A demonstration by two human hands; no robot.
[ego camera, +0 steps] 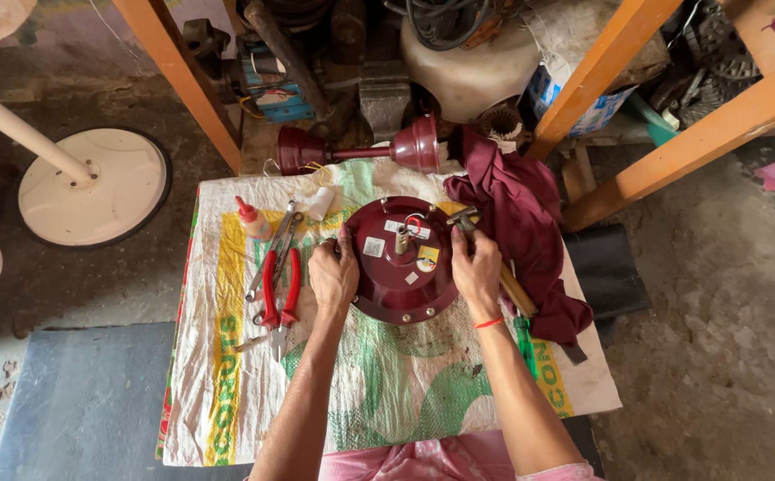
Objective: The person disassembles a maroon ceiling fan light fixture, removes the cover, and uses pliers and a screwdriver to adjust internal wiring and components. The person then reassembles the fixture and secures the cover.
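Your left hand (332, 274) is closed over the left rim of the motor housing (403, 267), fingers curled on its edge to steady it. Your right hand (477, 267) is wrapped around a hammer (494, 267) just below its head, which rests at the housing's upper right edge. The work in hand appears to be tapping or seating the housing. Any strike calls for a firm left-hand brace and a short, controlled blow clear of the centre shaft (401, 239).

The housing is a round, glossy maroon dome with small stickers near the shaft. It sits at the middle of a woven sack (387, 383) spread as a work mat. Red-handled pliers (281, 285) lie to its left and a maroon cloth (517, 214) to its right.
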